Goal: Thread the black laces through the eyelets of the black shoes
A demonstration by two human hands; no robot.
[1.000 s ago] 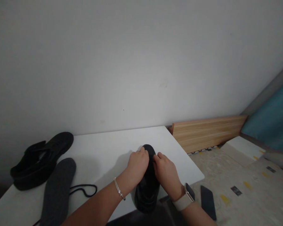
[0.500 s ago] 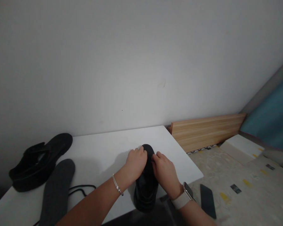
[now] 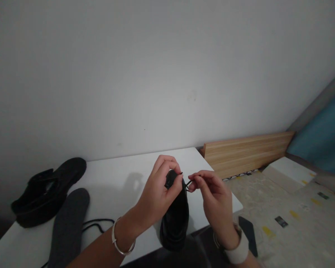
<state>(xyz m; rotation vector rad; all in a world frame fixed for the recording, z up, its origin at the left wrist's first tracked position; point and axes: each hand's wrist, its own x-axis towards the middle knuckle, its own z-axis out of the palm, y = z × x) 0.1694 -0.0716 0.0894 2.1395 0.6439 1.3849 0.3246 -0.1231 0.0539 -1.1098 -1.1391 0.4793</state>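
A black shoe [image 3: 174, 223] stands on the white table [image 3: 114, 201], its toe pointing away from me. My left hand [image 3: 162, 186] is over the shoe's front, thumb and fingertips pinched together, with a short dark lace tip showing between them. To the right of the shoe, my right hand [image 3: 213, 195] pinches a thin black shoelace [image 3: 189, 182] that runs to the shoe's right side. The left hand hides much of the shoe's upper front.
At the left are another black shoe [image 3: 44, 199], a dark grey insole [image 3: 69, 223] and a loose black lace [image 3: 99, 221]. A plain wall is behind the table. Beyond its right edge are a wooden board [image 3: 248, 152], a patterned bedsheet [image 3: 290, 201] and a dark flat object [image 3: 247, 230].
Both hands were close together over the shoe's front. My right hand has moved right, drawing the shoelace out from the shoe, and my left hand has risen and turned.
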